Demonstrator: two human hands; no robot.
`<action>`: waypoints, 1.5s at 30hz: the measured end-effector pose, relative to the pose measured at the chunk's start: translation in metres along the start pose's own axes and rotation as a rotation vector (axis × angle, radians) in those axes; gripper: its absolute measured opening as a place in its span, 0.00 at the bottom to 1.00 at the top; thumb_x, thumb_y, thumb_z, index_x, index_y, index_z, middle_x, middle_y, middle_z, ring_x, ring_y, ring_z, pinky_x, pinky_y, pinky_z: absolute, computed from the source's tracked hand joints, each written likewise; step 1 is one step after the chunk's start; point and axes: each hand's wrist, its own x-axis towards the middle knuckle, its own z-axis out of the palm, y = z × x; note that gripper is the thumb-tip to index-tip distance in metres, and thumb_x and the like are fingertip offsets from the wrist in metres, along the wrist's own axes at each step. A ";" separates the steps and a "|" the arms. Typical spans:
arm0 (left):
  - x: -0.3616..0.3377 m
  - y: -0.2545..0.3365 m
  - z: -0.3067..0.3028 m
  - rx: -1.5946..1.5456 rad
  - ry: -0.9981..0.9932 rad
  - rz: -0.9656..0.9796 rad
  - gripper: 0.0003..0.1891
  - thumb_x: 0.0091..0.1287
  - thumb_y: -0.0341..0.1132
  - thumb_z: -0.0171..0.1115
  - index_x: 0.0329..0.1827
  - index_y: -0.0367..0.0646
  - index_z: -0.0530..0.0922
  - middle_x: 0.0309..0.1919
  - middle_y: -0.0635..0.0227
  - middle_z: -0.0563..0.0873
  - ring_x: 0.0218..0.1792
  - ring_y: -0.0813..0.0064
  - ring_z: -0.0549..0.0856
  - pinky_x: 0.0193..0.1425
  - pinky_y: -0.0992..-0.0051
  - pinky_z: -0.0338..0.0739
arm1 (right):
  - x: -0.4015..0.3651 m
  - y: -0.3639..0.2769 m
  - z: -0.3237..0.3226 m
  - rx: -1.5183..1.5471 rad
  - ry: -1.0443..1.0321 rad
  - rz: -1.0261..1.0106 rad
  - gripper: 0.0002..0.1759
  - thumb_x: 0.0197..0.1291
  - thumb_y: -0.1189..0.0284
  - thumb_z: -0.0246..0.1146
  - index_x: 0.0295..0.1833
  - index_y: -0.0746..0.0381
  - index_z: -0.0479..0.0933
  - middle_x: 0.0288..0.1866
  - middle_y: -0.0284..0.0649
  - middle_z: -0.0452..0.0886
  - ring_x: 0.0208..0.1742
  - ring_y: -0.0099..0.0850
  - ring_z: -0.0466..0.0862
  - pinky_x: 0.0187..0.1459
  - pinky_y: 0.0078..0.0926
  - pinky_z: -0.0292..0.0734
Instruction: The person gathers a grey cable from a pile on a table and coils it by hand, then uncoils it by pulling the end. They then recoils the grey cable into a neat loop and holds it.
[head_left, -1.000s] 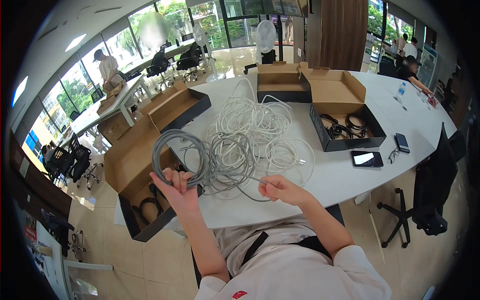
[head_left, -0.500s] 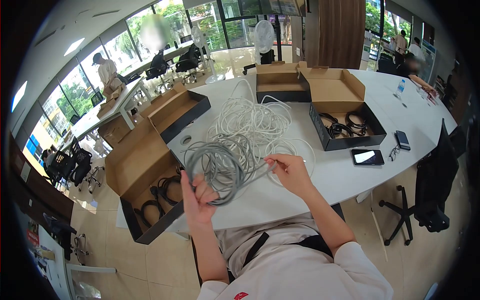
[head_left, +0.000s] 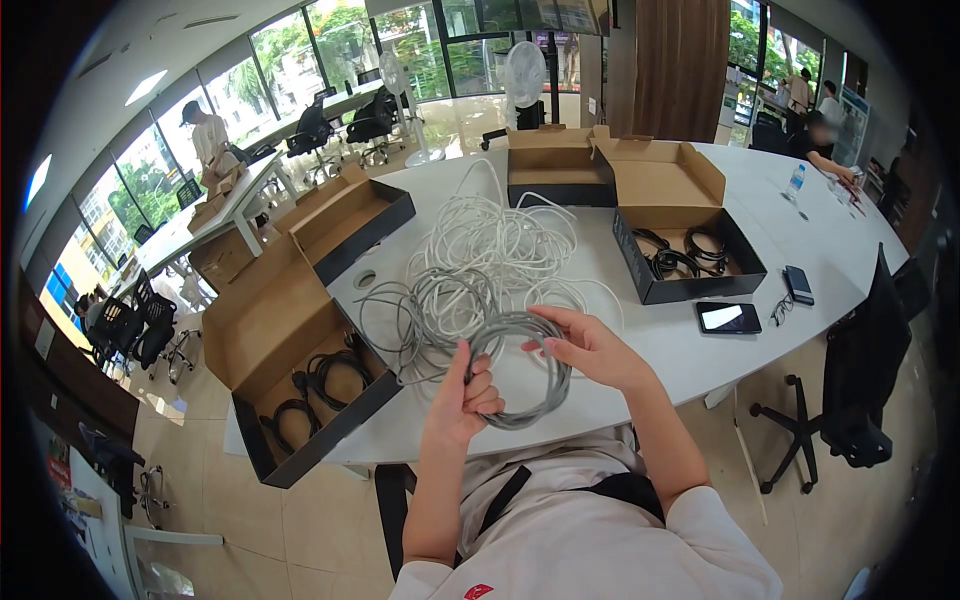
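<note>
A round coil of grey cable (head_left: 548, 395) is held between my two hands, above the near edge of the table. My left hand (head_left: 466, 402) grips the coil's left side, thumb up and fingers curled round it. At the coil's upper right, my right hand (head_left: 590, 348) pinches the strands between thumb and fingers. Loose grey cable (head_left: 385, 312) trails from the coil to the left, over the tabletop. Behind it lies a tangled heap of white cable (head_left: 495, 235), partly mixed with the grey loops.
An open box (head_left: 262, 440) with black cables stands at the left; another open box (head_left: 690, 290) with black cables stands at the right. Two more open boxes sit farther back. A phone (head_left: 728, 318), glasses (head_left: 783, 310) and a bottle (head_left: 795, 180) rest on the table (head_left: 640, 360).
The grey coil and my left hand have moved right, toward my right hand. My right hand has gone from pulling out a strand to gripping the coil's upper right side.
</note>
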 end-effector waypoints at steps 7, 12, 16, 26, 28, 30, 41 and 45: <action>-0.008 0.017 0.011 0.020 0.163 0.645 0.23 0.72 0.59 0.49 0.27 0.51 0.64 0.11 0.82 0.50 0.13 0.84 0.49 0.22 0.80 0.53 | -0.007 0.006 0.002 0.105 0.167 0.063 0.43 0.63 0.81 0.58 0.78 0.62 0.41 0.63 0.44 0.71 0.55 0.30 0.80 0.53 0.23 0.74; -0.013 0.023 0.024 -0.034 0.235 0.902 0.23 0.72 0.59 0.49 0.28 0.51 0.64 0.11 0.80 0.50 0.14 0.84 0.50 0.23 0.80 0.53 | -0.003 0.013 0.015 0.075 0.192 0.028 0.42 0.63 0.84 0.54 0.78 0.61 0.40 0.66 0.46 0.70 0.53 0.31 0.82 0.49 0.23 0.78; -0.021 0.036 0.018 -0.124 0.146 0.840 0.23 0.71 0.59 0.49 0.27 0.51 0.64 0.11 0.80 0.50 0.13 0.85 0.49 0.22 0.81 0.52 | 0.001 0.012 0.020 -0.108 0.127 -0.008 0.37 0.64 0.87 0.48 0.76 0.62 0.46 0.66 0.47 0.71 0.54 0.30 0.82 0.48 0.22 0.78; -0.008 0.014 0.000 -0.016 -0.059 0.164 0.24 0.71 0.60 0.47 0.27 0.52 0.64 0.10 0.82 0.51 0.12 0.85 0.49 0.20 0.81 0.52 | 0.026 0.037 0.021 0.206 0.266 -0.062 0.09 0.75 0.72 0.46 0.55 0.62 0.65 0.50 0.39 0.78 0.46 0.29 0.83 0.48 0.24 0.78; -0.004 0.006 0.001 0.062 -0.011 0.154 0.23 0.71 0.60 0.48 0.27 0.52 0.64 0.10 0.82 0.51 0.11 0.85 0.50 0.20 0.81 0.52 | 0.025 0.025 0.030 0.401 0.340 -0.011 0.11 0.75 0.68 0.45 0.56 0.61 0.65 0.47 0.39 0.78 0.40 0.28 0.83 0.41 0.24 0.79; 0.000 -0.002 0.003 0.157 0.048 0.154 0.23 0.71 0.60 0.49 0.27 0.52 0.64 0.10 0.83 0.51 0.11 0.85 0.50 0.19 0.81 0.52 | 0.021 0.020 0.031 0.495 0.361 0.040 0.14 0.75 0.63 0.45 0.57 0.60 0.65 0.46 0.39 0.78 0.35 0.28 0.82 0.34 0.24 0.79; 0.017 -0.004 -0.013 0.343 0.198 0.172 0.23 0.70 0.59 0.51 0.28 0.48 0.69 0.10 0.83 0.53 0.11 0.86 0.51 0.18 0.79 0.49 | -0.005 -0.006 0.027 -0.207 0.137 0.070 0.20 0.64 0.71 0.61 0.59 0.59 0.66 0.26 0.34 0.76 0.16 0.19 0.73 0.18 0.20 0.66; 0.019 -0.010 -0.012 0.451 0.239 0.331 0.21 0.70 0.54 0.55 0.31 0.44 0.70 0.11 0.81 0.55 0.12 0.85 0.55 0.18 0.78 0.55 | -0.005 -0.001 0.020 -0.074 0.024 0.151 0.13 0.65 0.69 0.60 0.52 0.61 0.70 0.21 0.31 0.73 0.14 0.19 0.70 0.17 0.20 0.65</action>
